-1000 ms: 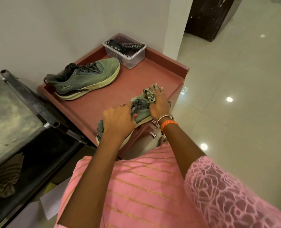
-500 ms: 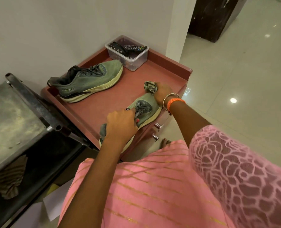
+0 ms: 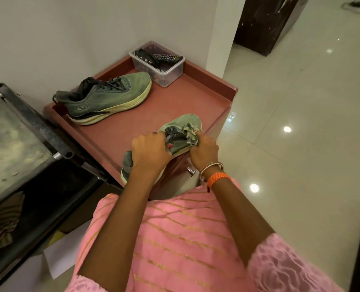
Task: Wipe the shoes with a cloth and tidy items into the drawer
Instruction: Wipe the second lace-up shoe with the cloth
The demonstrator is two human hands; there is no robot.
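Near shoe [image 3: 181,131] at front edge of red counter [image 3: 206,85], heel overhanging. L hand [image 3: 148,153] fingers clenched over collar/laces, steadying it; R hand [image 3: 203,147] fingers grasping crumpled cloth [image 3: 190,133] against upper. Shoe prob. light, upper soft, sole stiff w/ some give; best hold at collar or midsole. Looks: dull green, dusty, pale-yellow sole, dark laces. 2nd shoe [image 3: 103,100] at back near wall, by clear box [image 3: 164,71].

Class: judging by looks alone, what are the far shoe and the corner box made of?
Far shoe: green upper looks like knit fabric, matte and soiled; thick pale sole looks like foam, ridged along its side. Box: clear plastic, probably; its contents show through the glossy walls.
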